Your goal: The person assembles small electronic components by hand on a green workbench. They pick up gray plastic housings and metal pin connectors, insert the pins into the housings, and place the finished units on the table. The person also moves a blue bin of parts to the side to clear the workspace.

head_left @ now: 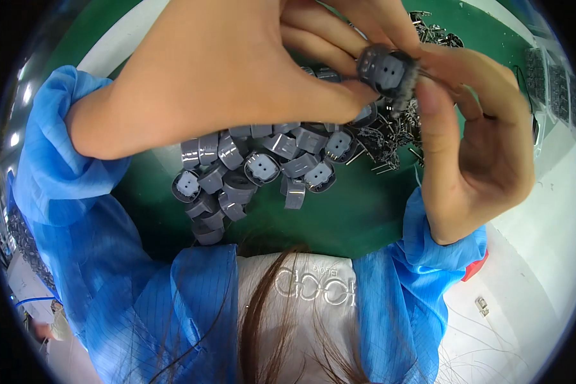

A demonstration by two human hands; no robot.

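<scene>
connector pinched between both hands above the pile

connector work sits on a green mat (pixel 339 217), the largest thing in view, with a white table (pixel 531 256) around it. blue sleeves (pixel 77 211) come in from below the mat on either side.

the left hand (pixel 224 70) reaches across above the mat, thumb and fingers closed on a grey connector (pixel 387 69), its face with two small holes turned toward the camera, likely so the holes can be seen. the right hand (pixel 473 141) meets it from the other side, thumb up against the connector's edge and fingers curled narrow behind it; it seems to steady the part or press something thin into its back, but what it pinches cannot be made out.

the connector hangs well above the mat, near its far right part.

on the mat's middle lies a pile of grey housings (pixel 256 173), tumbled every way, close under the hands for easy picking. just right of that pile lies a tangle of small metal pins (pixel 390 141), and more pins (pixel 435 32) lie at the mat's far edge.
</scene>
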